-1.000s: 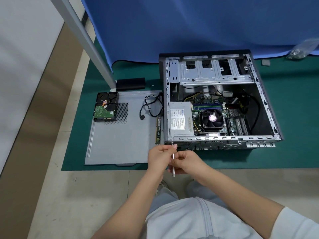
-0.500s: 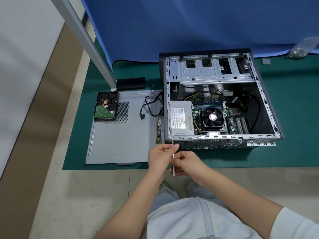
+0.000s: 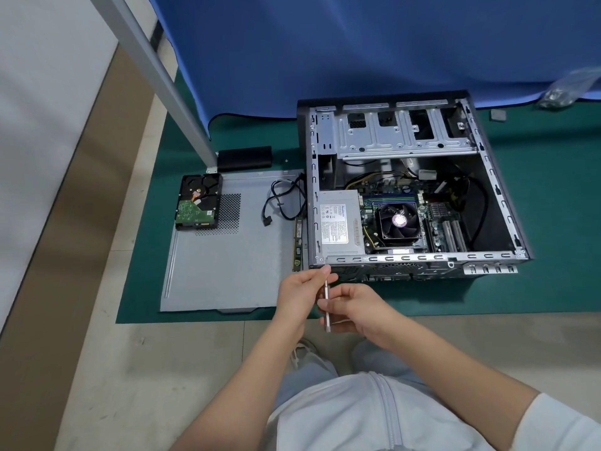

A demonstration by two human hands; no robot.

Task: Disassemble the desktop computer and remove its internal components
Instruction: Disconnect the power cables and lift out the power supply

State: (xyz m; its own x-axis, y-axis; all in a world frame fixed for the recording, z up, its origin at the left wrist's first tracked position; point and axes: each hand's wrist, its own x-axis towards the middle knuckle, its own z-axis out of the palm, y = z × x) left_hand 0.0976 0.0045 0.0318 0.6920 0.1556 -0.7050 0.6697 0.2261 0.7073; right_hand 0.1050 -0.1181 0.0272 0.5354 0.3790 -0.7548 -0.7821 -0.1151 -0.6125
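Note:
The open desktop case lies on its side on a green mat. Inside it I see the grey power supply, the CPU fan and the motherboard. A thin screwdriver points up at the case's near left corner. My right hand grips its handle. My left hand pinches the shaft near the tip, just below the case edge. The tip itself is hidden by my fingers.
The removed side panel lies left of the case, with a hard drive and a black cable on it. A memory stick lies by the case wall. A black box, a metal post and a plastic bag are nearby.
Both hands and the screwdriver stay at the case's near left corner, with only slight shifts of the fingers. Nothing else has moved.

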